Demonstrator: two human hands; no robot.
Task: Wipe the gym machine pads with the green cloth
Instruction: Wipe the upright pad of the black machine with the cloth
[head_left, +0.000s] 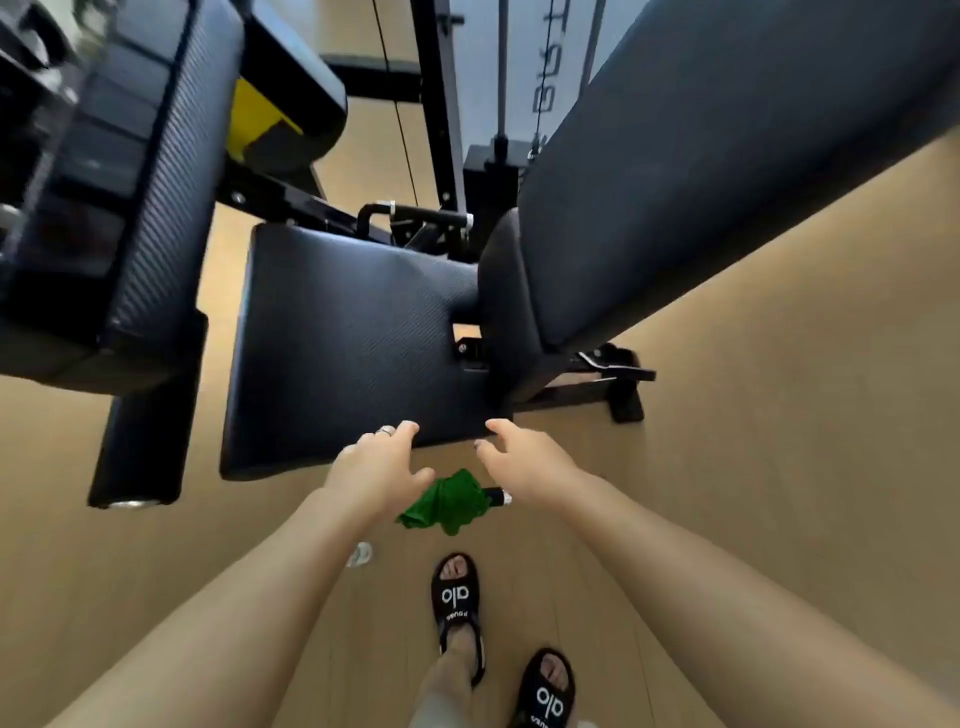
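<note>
Left hand (376, 467) w/ a ring, fingers spread and holding nothing, fingertips right at the near edge of the black seat pad (348, 343). Right hand (524, 462) same deal, splayed and empty, just beside that edge. Green cloth (447, 503) is below, between both hands, draped on a black bar end over the wood floor (753, 467). Angled back pad (701, 171) rises to the right; black slides (457, 597) on the feet.

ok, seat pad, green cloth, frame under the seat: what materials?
Seat pad: looks like black vinyl or faux leather, matte, with a fine woven-pattern texture.
Green cloth: soft fabric, crumpled into folds; possibly microfibre.
Frame: likely black-painted steel, given its hard straight edges and bolts.
</note>
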